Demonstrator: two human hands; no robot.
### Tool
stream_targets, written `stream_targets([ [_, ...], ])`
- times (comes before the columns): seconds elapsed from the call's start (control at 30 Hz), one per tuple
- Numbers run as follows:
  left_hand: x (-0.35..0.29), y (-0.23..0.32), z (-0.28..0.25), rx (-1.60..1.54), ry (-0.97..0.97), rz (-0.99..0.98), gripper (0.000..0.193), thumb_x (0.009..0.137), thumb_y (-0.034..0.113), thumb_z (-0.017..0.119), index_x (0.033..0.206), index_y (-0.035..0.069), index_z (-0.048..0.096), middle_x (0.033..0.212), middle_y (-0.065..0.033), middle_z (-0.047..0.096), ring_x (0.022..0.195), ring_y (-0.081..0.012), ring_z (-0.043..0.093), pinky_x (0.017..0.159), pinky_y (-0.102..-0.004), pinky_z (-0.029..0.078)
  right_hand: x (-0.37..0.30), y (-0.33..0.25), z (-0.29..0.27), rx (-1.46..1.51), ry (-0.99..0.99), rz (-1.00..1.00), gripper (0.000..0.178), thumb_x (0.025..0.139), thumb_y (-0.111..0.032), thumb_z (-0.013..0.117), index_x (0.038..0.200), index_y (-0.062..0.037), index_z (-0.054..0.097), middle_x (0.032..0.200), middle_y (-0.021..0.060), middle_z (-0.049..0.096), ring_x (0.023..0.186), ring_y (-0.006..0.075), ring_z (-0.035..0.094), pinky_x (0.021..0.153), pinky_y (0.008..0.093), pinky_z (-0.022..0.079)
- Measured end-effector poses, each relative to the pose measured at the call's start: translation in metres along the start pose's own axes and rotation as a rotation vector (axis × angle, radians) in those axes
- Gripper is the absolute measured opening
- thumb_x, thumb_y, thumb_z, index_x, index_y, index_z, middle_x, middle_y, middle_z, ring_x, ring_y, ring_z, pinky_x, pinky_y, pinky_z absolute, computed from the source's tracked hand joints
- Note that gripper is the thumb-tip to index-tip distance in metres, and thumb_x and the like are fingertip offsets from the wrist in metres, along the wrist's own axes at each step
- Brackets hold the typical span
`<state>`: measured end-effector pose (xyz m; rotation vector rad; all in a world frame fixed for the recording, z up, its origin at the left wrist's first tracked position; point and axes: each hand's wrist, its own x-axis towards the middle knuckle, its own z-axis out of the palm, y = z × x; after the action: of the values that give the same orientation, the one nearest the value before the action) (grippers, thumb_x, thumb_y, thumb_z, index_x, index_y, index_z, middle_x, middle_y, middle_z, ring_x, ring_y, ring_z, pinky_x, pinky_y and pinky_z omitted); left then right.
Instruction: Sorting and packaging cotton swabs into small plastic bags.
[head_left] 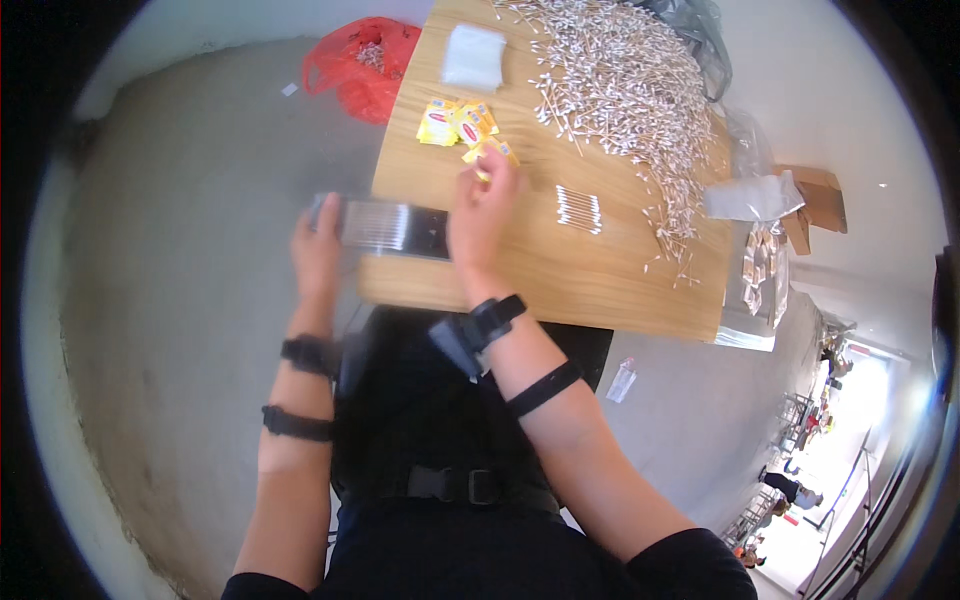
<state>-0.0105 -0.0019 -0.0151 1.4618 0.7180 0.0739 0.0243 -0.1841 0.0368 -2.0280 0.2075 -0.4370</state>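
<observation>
My left hand (318, 245) is closed on the left end of a clear plastic bag (375, 224), which hangs partly over the table's left edge. A row of white cotton swabs shows inside it. A dark, shiny area (430, 233) at its right end reaches to my right wrist; I cannot make out what it is. My right hand (483, 215) has its fingers pinched on a small yellow card (500, 152), in front of a loose pile of yellow cards (455, 122). To its right, a neat row of cotton swabs (578, 210) lies on the wooden table (540, 275).
A large heap of loose cotton swabs (640, 90) covers the table's far right. A stack of clear bags (474, 57) lies at the far left. Beyond the left edge is a red plastic bag (365, 70); an open cardboard box (822, 205) stands at the right.
</observation>
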Motion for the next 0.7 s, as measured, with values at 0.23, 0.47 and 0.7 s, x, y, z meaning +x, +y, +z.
stream_targets([
  [0.23, -0.007, 0.013, -0.009, 0.049, 0.041, 0.053, 0.042, 0.091, 0.035, 0.06, 0.106, -0.003, 0.061, 0.102, -0.011, 0.063, 0.093, -0.017, 0.056, 0.082, -0.0307, 0.045, 0.067, 0.043, -0.045, -0.463, -0.16, 0.098, 0.029, 0.075, -0.013, 0.073, 0.099, -0.0016, 0.062, 0.097, 0.0137, 0.06, 0.101, 0.0273, 0.057, 0.084, 0.0383, 0.047],
  [0.47, -0.004, 0.003, -0.024, 0.08, 0.09, 0.165, 0.041, 0.091, 0.034, 0.061, 0.107, -0.004, 0.06, 0.107, -0.012, 0.062, 0.097, -0.0175, 0.056, 0.085, -0.0308, 0.044, 0.084, 0.079, -0.061, -0.17, -0.195, 0.073, 0.017, 0.077, -0.013, 0.073, 0.089, -0.003, 0.066, 0.085, 0.0104, 0.068, 0.073, 0.0167, 0.065, 0.069, 0.0295, 0.051],
  [0.7, -0.026, 0.033, -0.022, 0.298, 0.06, 0.475, 0.027, 0.091, 0.018, 0.061, 0.111, -0.001, 0.057, 0.098, -0.0066, 0.061, 0.091, -0.0108, 0.055, 0.078, -0.0259, 0.046, 0.039, 0.019, -0.066, 0.196, -0.288, 0.286, 0.019, 0.082, -0.01, 0.068, 0.1, -0.0022, 0.066, 0.084, 0.0037, 0.066, 0.077, 0.0088, 0.059, 0.071, 0.0248, 0.048],
])
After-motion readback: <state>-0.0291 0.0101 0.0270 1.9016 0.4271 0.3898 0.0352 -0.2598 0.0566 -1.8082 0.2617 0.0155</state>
